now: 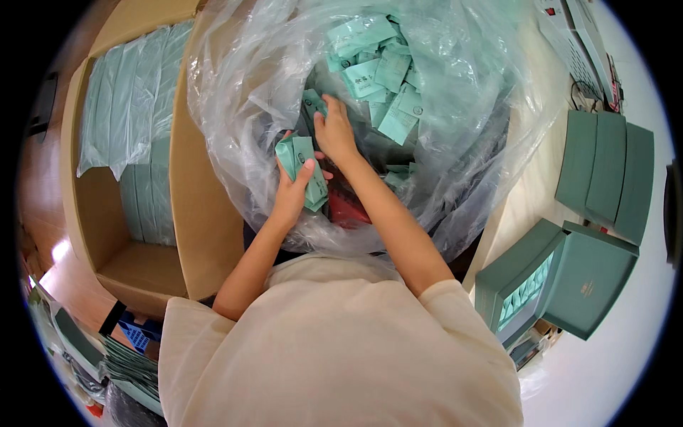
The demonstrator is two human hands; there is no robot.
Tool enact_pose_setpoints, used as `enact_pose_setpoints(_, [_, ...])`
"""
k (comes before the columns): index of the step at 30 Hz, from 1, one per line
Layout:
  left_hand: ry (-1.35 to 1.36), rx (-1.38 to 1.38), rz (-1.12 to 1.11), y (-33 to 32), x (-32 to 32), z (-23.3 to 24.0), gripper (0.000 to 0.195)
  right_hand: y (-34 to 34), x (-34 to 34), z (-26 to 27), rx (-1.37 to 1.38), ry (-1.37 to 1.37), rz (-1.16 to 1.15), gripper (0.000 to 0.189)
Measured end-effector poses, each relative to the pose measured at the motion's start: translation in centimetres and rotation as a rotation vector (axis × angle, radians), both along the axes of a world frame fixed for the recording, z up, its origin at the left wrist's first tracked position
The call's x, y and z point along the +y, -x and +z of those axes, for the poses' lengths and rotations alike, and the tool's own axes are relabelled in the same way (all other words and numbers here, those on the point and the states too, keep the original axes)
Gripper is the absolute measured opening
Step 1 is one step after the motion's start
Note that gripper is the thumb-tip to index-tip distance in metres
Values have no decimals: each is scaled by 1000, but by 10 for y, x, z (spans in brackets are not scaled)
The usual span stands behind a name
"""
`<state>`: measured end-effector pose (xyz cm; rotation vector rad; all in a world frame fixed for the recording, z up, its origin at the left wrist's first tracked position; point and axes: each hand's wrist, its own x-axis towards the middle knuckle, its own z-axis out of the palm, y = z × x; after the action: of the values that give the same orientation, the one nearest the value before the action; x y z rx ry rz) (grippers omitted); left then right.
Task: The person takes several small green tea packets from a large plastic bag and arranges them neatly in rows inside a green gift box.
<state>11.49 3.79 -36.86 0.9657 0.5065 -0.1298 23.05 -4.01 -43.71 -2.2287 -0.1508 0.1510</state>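
A large clear plastic bag (459, 69) lies wide open in front of me with many small green printed sachets (392, 69) inside. My left hand (296, 179) holds a few green sachets (312, 181), its thumb pressed on top of them. Just up and to the right, my right hand (336, 128) reaches into the bag, its fingers bent at another green sachet (314, 104); whether they grip it I cannot tell. Something red (347, 208) shows low in the bag, below the hands.
A cardboard box (203, 213) with plastic-wrapped green boxes (128, 96) stands at left. On the pale surface at right are several closed green boxes (603, 165) and an open green box (587, 283) holding sachets. A blue plastic basket (136, 331) sits at lower left.
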Motion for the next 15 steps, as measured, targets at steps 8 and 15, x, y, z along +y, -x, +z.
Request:
enact_pose_setpoints(8, [367,127,13,3,17,-8,47,-15,-8,-42,144,365,210,20])
enact_pose_setpoints(15, [70,226,-60,-9,-1,-5,56,46,-65,57,-230,28,154,15])
